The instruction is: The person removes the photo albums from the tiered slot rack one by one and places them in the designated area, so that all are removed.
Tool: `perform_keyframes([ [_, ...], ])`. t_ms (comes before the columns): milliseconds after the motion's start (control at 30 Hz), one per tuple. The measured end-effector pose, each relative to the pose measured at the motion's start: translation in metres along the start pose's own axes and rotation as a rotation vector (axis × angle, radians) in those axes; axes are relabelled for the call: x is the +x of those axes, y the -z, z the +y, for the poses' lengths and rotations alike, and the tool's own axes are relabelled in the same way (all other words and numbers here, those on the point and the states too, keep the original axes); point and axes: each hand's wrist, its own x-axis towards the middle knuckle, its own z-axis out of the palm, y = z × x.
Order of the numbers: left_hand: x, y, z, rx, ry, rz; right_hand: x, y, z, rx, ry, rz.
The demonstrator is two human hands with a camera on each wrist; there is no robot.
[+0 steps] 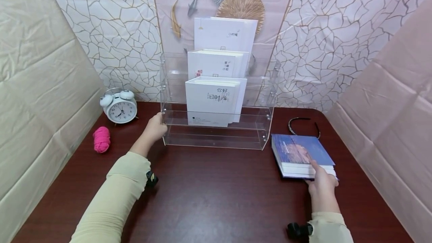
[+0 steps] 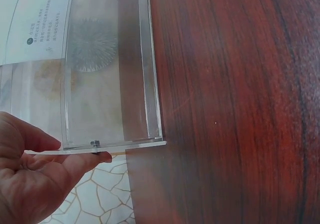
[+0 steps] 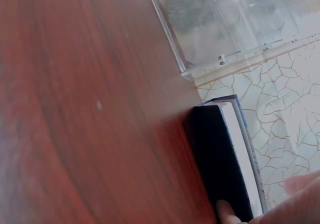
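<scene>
My left hand (image 1: 155,127) grips the left side panel of a clear acrylic display rack (image 1: 216,141). In the left wrist view, the thumb and fingers (image 2: 75,166) pinch that panel from both faces. Three white books stand on the rack's tiers, the lowest one (image 1: 209,102) in front. At the right, my right hand (image 1: 322,188) holds a blue-covered book (image 1: 317,151) by its near right corner, one finger on the cover. The right wrist view shows the book's dark face (image 3: 215,154), with a fingertip (image 3: 227,211) against it.
A black headband (image 1: 291,126) lies just behind the blue book. On the left stand a white alarm clock (image 1: 122,111) and a pink yarn ball (image 1: 101,139). The dark wooden table (image 1: 209,190) meets a patterned backdrop (image 1: 114,29) behind the rack and plain cloth at both sides.
</scene>
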Motion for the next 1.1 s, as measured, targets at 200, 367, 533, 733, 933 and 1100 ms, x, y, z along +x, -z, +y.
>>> perform_keyframes([
  [200, 0.001, 0.001, -0.001, 0.019, 0.001, -0.011, -0.007, 0.007, -0.001, -0.047, 0.048, -0.051],
  [367, 0.000, 0.001, 0.000, 0.022, -0.001, -0.007, -0.014, 0.009, -0.002, 0.018, 0.042, -0.104],
  [533, 0.000, 0.000, 0.001, 0.027, -0.006, 0.001, -0.023, 0.008, -0.004, 0.053, 0.048, -0.157],
  [733, 0.000, 0.000, 0.000, 0.021, -0.001, 0.000, -0.030, 0.008, -0.003, 0.061, 0.050, -0.221],
  [933, -0.001, 0.000, 0.001, 0.019, -0.013, 0.007, -0.033, 0.006, -0.003, 0.045, 0.127, -0.268],
  [1100, 0.000, 0.000, 0.000, 0.031, -0.017, 0.011, -0.041, -0.001, -0.010, 0.023, 0.180, -0.269],
])
